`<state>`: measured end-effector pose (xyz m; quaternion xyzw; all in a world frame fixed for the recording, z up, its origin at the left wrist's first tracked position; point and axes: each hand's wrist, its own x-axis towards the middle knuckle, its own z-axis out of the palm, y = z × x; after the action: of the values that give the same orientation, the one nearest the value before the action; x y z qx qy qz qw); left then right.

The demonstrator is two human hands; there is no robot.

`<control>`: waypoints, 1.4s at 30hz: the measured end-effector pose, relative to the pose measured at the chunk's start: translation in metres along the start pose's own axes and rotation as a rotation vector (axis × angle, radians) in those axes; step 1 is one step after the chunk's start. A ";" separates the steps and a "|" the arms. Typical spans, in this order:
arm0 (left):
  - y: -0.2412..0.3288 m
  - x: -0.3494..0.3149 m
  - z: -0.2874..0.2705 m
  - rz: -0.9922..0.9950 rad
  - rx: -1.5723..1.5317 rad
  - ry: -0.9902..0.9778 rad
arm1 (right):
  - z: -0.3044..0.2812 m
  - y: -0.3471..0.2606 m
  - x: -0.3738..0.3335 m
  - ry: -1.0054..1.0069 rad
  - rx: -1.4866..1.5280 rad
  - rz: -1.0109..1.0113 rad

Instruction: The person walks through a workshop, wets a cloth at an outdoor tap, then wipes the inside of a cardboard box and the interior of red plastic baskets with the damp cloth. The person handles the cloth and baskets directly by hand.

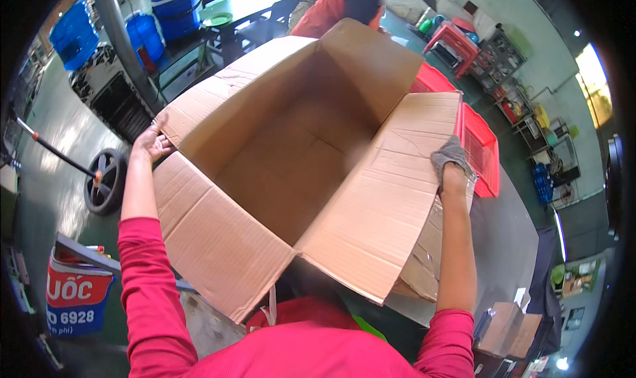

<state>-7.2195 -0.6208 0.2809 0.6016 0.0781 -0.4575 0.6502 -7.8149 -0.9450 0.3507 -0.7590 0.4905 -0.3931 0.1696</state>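
A large brown cardboard box stands tilted in front of me, its top flaps folded outward and its inside bare. At the left, my left hand is bare and holds the corner of the left flap, with the thumb near the flap's edge. My right hand, in a grey glove, grips the outer edge of the right flap. Part of its fingers is hidden by the glove and the cardboard.
Red plastic baskets sit behind the box on a grey table. A person in orange bends beyond it. To the left are a metal post, a black wheel and blue buckets. Small cartons stand at lower right.
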 end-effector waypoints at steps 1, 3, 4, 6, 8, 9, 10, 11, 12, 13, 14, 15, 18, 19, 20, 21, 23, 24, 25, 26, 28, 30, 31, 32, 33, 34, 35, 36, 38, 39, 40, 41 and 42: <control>-0.006 0.011 -0.008 0.095 0.045 -0.059 | -0.001 -0.010 -0.005 -0.032 0.008 -0.069; -0.016 0.020 -0.018 0.182 0.120 -0.021 | -0.009 -0.037 -0.011 -0.083 -0.064 -0.080; -0.016 0.016 -0.025 0.336 0.183 0.057 | -0.014 -0.053 -0.015 -0.091 -0.137 -0.023; -0.003 0.000 -0.038 0.418 0.112 0.161 | -0.028 -0.082 -0.017 -0.119 -0.281 0.097; 0.018 -0.024 -0.064 0.635 0.221 0.171 | -0.044 -0.100 -0.014 -0.114 -0.371 0.088; 0.029 -0.038 -0.080 0.649 0.249 0.187 | -0.053 -0.105 -0.013 -0.154 -0.336 0.052; 0.035 -0.053 -0.098 0.738 0.216 0.114 | -0.060 -0.105 -0.021 -0.049 -0.358 -0.159; 0.049 -0.068 -0.112 0.713 0.189 0.174 | -0.067 -0.104 -0.027 -0.016 -0.283 -0.167; 0.059 -0.083 -0.127 0.806 0.209 0.192 | -0.074 -0.100 -0.036 0.021 -0.283 -0.224; 0.075 -0.100 -0.137 0.754 0.140 0.062 | -0.084 -0.093 -0.049 0.012 -0.187 -0.207; 0.089 -0.120 -0.144 0.813 0.197 0.057 | -0.092 -0.087 -0.061 0.005 -0.092 -0.193; 0.096 -0.141 -0.148 0.916 0.290 0.079 | -0.102 -0.081 -0.073 0.004 -0.003 -0.181; 0.094 -0.198 -0.127 1.112 0.310 0.114 | -0.156 -0.061 -0.108 0.044 0.139 -0.137; 0.088 -0.217 -0.108 1.099 0.299 0.033 | -0.182 -0.052 -0.119 0.071 0.157 -0.119; 0.081 -0.236 -0.085 1.112 0.291 -0.032 | -0.212 -0.041 -0.130 0.104 0.162 -0.101; 0.071 -0.255 -0.057 1.152 0.283 -0.073 | -0.246 -0.029 -0.142 0.141 0.161 -0.080; 0.050 -0.288 0.007 1.218 0.255 -0.178 | -0.323 0.001 -0.169 0.220 0.141 -0.024; 0.037 -0.303 0.045 1.241 0.244 -0.242 | -0.365 0.021 -0.184 0.260 0.124 0.011; 0.027 -0.314 0.084 1.261 0.222 -0.315 | -0.404 0.035 -0.201 0.298 0.106 0.043; 0.015 -0.327 0.121 1.276 0.199 -0.385 | -0.443 0.050 -0.217 0.335 0.082 0.075; -0.009 -0.348 0.203 1.299 0.136 -0.533 | -0.514 0.073 -0.251 0.403 0.035 0.141; -0.036 -0.368 0.285 1.299 0.073 -0.676 | -0.573 0.089 -0.283 0.459 -0.016 0.206; -0.050 -0.378 0.323 1.292 0.042 -0.744 | -0.598 0.097 -0.296 0.489 -0.040 0.239; -0.065 -0.387 0.362 1.280 0.012 -0.818 | -0.620 0.105 -0.308 0.514 -0.061 0.268; -0.080 -0.395 0.400 1.262 -0.016 -0.873 | -0.641 0.114 -0.318 0.536 -0.082 0.292; -0.095 -0.401 0.436 1.245 -0.043 -0.928 | -0.659 0.124 -0.325 0.553 -0.101 0.316; -0.112 -0.407 0.470 1.224 -0.060 -0.966 | -0.676 0.137 -0.331 0.567 -0.116 0.337; -0.129 -0.411 0.501 1.194 -0.057 -0.981 | -0.692 0.150 -0.335 0.579 -0.130 0.353; -0.167 -0.414 0.557 1.117 -0.010 -0.973 | -0.720 0.178 -0.337 0.589 -0.151 0.382; -0.188 -0.413 0.578 1.073 0.034 -0.959 | -0.731 0.194 -0.338 0.591 -0.159 0.388; -0.209 -0.411 0.600 1.029 0.079 -0.945 | -0.741 0.208 -0.336 0.591 -0.161 0.397; -0.231 -0.410 0.621 0.984 0.123 -0.931 | -0.748 0.223 -0.331 0.590 -0.164 0.396; -0.253 -0.407 0.637 1.008 0.220 -0.890 | -0.754 0.236 -0.327 0.589 -0.161 0.390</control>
<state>-7.9116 -0.9248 0.5342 0.3818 -0.5335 -0.3080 0.6890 -8.6032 -0.6698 0.5364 -0.5165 0.6832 -0.5152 0.0327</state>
